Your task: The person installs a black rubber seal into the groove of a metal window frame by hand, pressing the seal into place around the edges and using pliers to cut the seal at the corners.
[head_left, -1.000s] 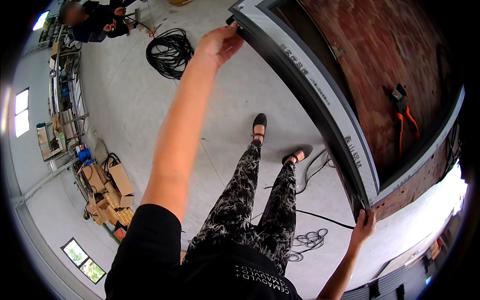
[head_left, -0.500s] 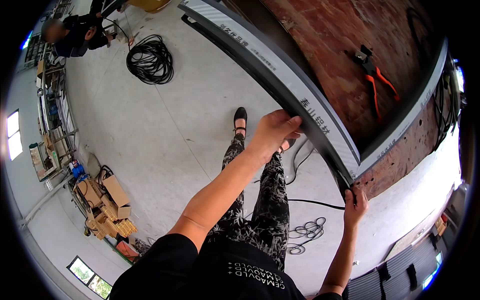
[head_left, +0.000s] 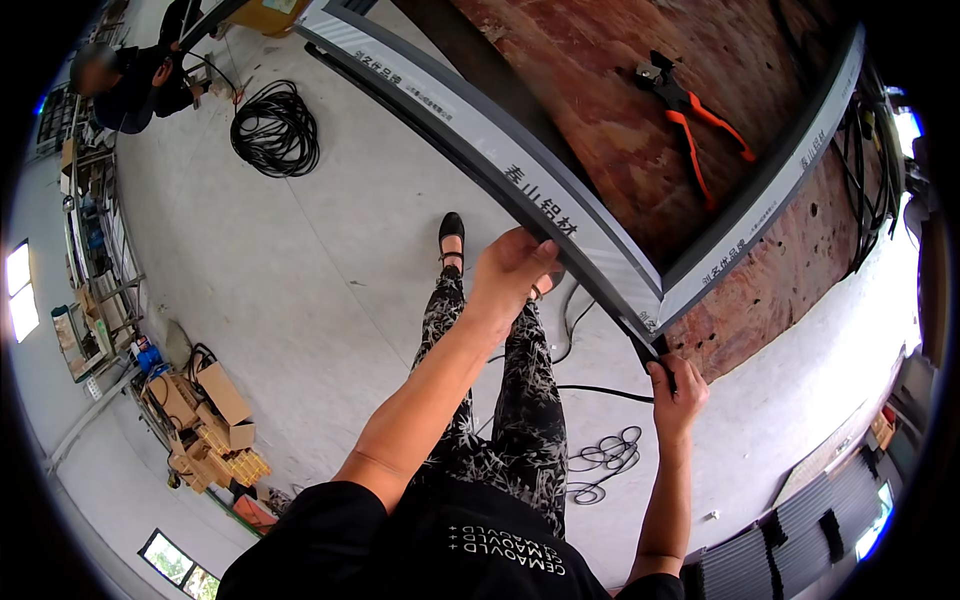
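Grey frame on reddish-brown desk, dark Chinese lettering along its pale film, left hand pinching black strip against its left edge, right hand with fingers closed on strip at near corner, white-lettered shirt

the frame lay on the surface, and the pliers lay on the surface within the frame's angle. the strip ran along the frame's near-left side. the left hand was at that side; the right hand was farther right, just before the near corner. left of the frame, the coil lay on the floor, with boxes nearer and farther left.
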{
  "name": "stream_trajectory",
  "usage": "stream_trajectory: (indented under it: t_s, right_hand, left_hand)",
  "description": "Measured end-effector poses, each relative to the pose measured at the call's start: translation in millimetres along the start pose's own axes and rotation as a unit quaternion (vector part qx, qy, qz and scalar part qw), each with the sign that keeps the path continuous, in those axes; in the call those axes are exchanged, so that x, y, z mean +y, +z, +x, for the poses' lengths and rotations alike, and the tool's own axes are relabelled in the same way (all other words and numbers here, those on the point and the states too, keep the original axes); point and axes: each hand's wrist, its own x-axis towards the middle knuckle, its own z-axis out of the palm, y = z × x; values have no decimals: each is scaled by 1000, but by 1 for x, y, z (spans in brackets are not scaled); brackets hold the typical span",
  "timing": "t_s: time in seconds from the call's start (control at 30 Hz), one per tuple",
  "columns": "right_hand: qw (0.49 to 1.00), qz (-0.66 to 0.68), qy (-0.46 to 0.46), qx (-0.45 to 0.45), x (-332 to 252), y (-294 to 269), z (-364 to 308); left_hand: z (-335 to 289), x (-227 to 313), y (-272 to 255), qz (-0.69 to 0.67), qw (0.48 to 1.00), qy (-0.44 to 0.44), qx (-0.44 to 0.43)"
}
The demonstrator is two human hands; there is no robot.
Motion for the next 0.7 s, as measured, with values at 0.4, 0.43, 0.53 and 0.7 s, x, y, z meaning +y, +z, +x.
stream_trajectory:
  t_s: [0.4, 0.43, 0.53, 0.7]
  right_hand:
    - [999, -22, 20, -29, -3, -1, 0]
    - [999, -26, 18, -34, -3, -1, 1]
    - [999, -36, 10, -38, -2, -2, 1]
    - [999, -40, 13, -34, 0, -2, 1]
  left_hand:
    - [2, -2, -6, -10, 999, 27, 44]
    - [8, 11, -16, -4, 998, 19, 59]
    - [32, 43, -52, -14, 990, 59, 128]
    - [68, 106, -89, 39, 954, 184, 234]
